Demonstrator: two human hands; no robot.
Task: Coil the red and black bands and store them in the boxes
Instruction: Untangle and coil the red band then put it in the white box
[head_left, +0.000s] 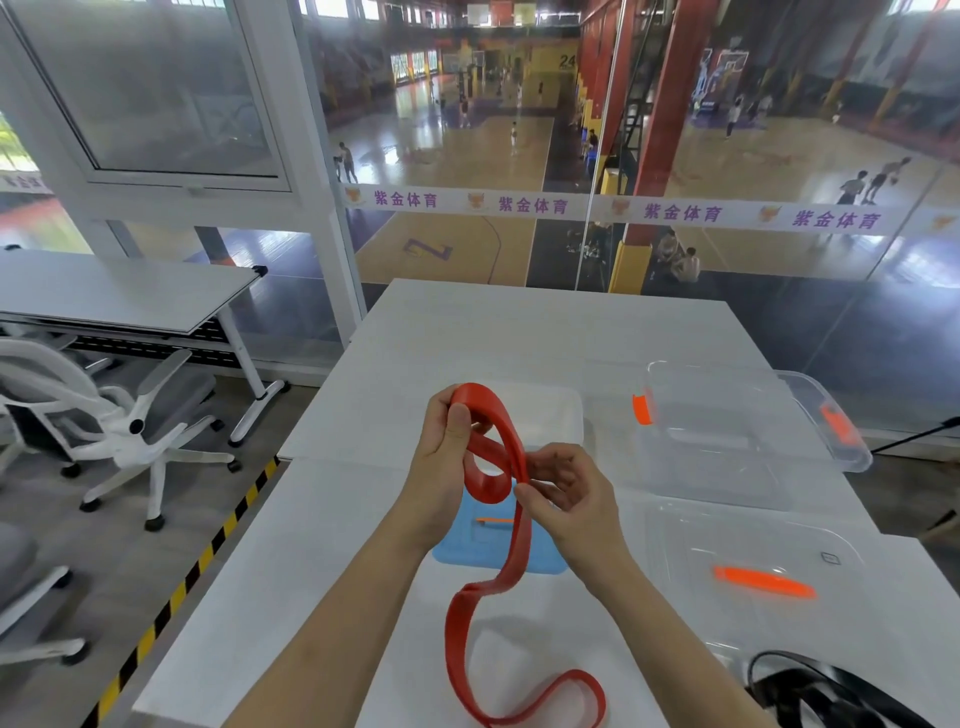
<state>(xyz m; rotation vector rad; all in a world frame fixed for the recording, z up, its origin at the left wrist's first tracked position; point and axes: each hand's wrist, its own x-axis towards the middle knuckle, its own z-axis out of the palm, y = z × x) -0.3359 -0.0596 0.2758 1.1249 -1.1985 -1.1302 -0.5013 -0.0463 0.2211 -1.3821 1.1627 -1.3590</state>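
Working over white table (519, 332). Noting clear box (727, 415) with orange latches at far right, second clear box (727, 535) nearer, and blue tray (467, 556) lying below the hands. Holding red band (517, 545) above the blue tray, coiled at the top, trailing down onto the table toward the near edge. Noting black band (841, 686) bunched at bottom right, off to the side. Gripping the coil's top in left hand (441, 467), under the thumb. Pinching the descending strand in right hand (566, 499), between thumb and forefinger.
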